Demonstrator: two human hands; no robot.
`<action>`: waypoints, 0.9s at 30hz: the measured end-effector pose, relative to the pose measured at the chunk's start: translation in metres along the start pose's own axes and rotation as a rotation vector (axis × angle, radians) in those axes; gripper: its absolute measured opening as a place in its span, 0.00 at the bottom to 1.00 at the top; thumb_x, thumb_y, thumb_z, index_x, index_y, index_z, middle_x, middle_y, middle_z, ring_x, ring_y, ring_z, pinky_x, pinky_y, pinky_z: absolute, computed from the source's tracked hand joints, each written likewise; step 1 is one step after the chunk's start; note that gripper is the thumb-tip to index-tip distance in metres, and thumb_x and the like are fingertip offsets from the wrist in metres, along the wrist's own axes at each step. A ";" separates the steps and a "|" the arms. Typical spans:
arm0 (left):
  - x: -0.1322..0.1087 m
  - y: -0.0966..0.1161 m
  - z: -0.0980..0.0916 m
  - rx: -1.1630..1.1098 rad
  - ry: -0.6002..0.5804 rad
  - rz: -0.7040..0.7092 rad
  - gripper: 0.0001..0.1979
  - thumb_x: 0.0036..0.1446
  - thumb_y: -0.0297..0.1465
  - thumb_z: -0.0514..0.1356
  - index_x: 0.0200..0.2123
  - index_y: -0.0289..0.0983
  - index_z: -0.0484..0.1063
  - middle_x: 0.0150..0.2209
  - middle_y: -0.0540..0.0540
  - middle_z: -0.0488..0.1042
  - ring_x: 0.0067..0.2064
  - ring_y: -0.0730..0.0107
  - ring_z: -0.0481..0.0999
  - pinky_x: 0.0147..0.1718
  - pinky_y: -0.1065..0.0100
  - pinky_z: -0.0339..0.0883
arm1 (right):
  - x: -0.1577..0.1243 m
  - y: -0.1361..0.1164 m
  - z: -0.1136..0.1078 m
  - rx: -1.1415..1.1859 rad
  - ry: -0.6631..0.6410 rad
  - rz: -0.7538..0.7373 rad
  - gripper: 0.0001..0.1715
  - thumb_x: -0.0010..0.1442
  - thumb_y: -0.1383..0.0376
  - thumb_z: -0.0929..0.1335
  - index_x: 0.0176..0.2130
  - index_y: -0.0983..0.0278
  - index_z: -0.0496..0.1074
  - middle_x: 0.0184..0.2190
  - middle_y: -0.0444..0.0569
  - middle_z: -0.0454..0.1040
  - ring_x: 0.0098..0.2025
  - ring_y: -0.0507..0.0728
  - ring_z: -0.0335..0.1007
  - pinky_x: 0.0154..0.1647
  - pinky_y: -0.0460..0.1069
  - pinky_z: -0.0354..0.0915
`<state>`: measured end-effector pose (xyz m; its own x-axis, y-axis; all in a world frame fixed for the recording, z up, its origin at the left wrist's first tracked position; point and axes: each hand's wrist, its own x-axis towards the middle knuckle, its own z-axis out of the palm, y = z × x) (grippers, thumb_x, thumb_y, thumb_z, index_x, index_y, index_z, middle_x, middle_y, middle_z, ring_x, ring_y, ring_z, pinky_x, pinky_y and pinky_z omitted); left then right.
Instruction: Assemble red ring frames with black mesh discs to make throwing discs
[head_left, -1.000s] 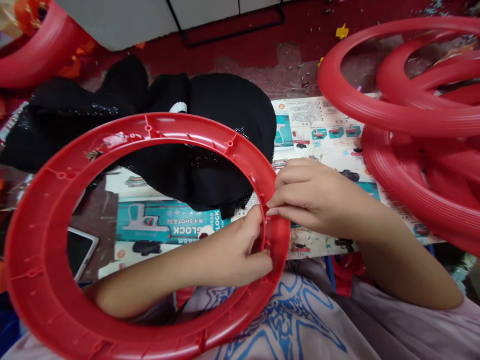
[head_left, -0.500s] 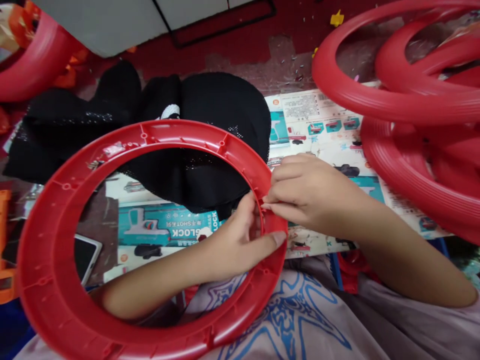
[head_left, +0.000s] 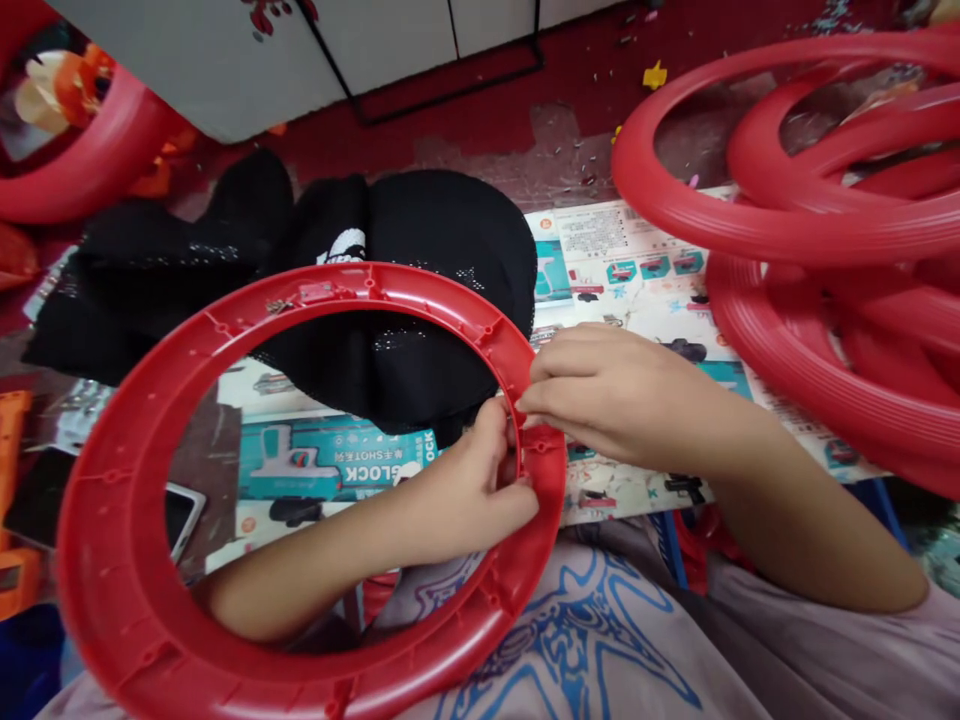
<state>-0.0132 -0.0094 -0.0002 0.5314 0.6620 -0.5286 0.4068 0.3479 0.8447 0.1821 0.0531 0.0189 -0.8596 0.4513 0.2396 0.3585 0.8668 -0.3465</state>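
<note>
A large red plastic ring [head_left: 135, 560] rests tilted against my body, its ribbed, hollow side facing up. My left forearm passes through its opening, and my left hand [head_left: 480, 490] grips the right part of the ring from the inner edge. At the same spot my right hand [head_left: 592, 390] is closed, thumb and fingertips pinched together at the channel. Whatever is between those fingertips is too small or hidden to make out. Near the ring's top, a small reddish piece [head_left: 322, 291] and a little heap of small metal bits [head_left: 280, 305] lie in the channel.
Several red rings [head_left: 795, 235] are stacked at the right. Black cloth [head_left: 450, 220] lies beyond the ring on printed cardboard [head_left: 300, 455]. A phone [head_left: 184, 515] sits at the left, near orange plastic parts [head_left: 15, 500]. A white cabinet [head_left: 390, 50] stands at the back.
The ring has turned clockwise, carrying the small piece and metal bits toward the top. My left thumb has slid inward along the rim. My right hand keeps its pinch.
</note>
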 end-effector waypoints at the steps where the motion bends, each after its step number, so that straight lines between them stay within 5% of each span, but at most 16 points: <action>1: -0.001 0.001 0.000 0.003 -0.019 -0.002 0.17 0.53 0.26 0.55 0.45 0.38 0.53 0.34 0.51 0.63 0.34 0.70 0.68 0.32 0.67 0.67 | 0.000 0.001 0.002 0.009 -0.008 0.003 0.15 0.64 0.70 0.62 0.35 0.67 0.77 0.33 0.51 0.75 0.35 0.56 0.65 0.37 0.51 0.58; 10: -0.004 0.011 0.004 -0.495 -0.128 0.128 0.20 0.55 0.29 0.59 0.47 0.41 0.51 0.40 0.51 0.65 0.39 0.75 0.70 0.37 0.72 0.68 | 0.001 -0.002 0.003 0.054 0.032 0.000 0.17 0.64 0.67 0.63 0.27 0.65 0.75 0.27 0.47 0.72 0.31 0.54 0.60 0.35 0.51 0.55; 13: 0.000 0.009 0.008 -0.608 -0.045 0.145 0.17 0.59 0.30 0.57 0.48 0.41 0.53 0.41 0.49 0.68 0.41 0.75 0.72 0.38 0.72 0.68 | 0.002 -0.006 0.005 0.047 0.046 -0.016 0.17 0.63 0.68 0.63 0.25 0.65 0.73 0.26 0.46 0.70 0.30 0.54 0.60 0.34 0.51 0.55; 17: 0.001 -0.001 0.009 -0.347 0.085 0.121 0.12 0.61 0.29 0.53 0.47 0.39 0.56 0.40 0.49 0.68 0.38 0.73 0.70 0.34 0.71 0.66 | 0.003 -0.007 0.008 -0.020 0.062 -0.005 0.15 0.63 0.67 0.64 0.27 0.65 0.74 0.29 0.48 0.73 0.32 0.55 0.62 0.34 0.51 0.55; 22: -0.002 -0.003 0.002 0.021 0.010 0.121 0.16 0.59 0.29 0.52 0.50 0.38 0.55 0.46 0.44 0.68 0.45 0.63 0.69 0.45 0.56 0.66 | -0.001 -0.004 0.004 -0.095 0.071 0.007 0.10 0.62 0.65 0.66 0.32 0.66 0.76 0.28 0.48 0.75 0.30 0.55 0.64 0.30 0.50 0.55; 27: -0.003 0.007 -0.001 0.107 -0.047 0.034 0.08 0.56 0.31 0.50 0.39 0.38 0.53 0.41 0.42 0.66 0.46 0.56 0.68 0.48 0.48 0.64 | -0.001 -0.005 0.001 -0.073 0.074 -0.011 0.10 0.62 0.67 0.66 0.34 0.68 0.77 0.28 0.50 0.75 0.30 0.56 0.64 0.31 0.50 0.57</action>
<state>-0.0127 -0.0085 0.0069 0.5791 0.6398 -0.5053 0.4637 0.2513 0.8496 0.1813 0.0484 0.0193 -0.8355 0.4534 0.3104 0.3768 0.8839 -0.2769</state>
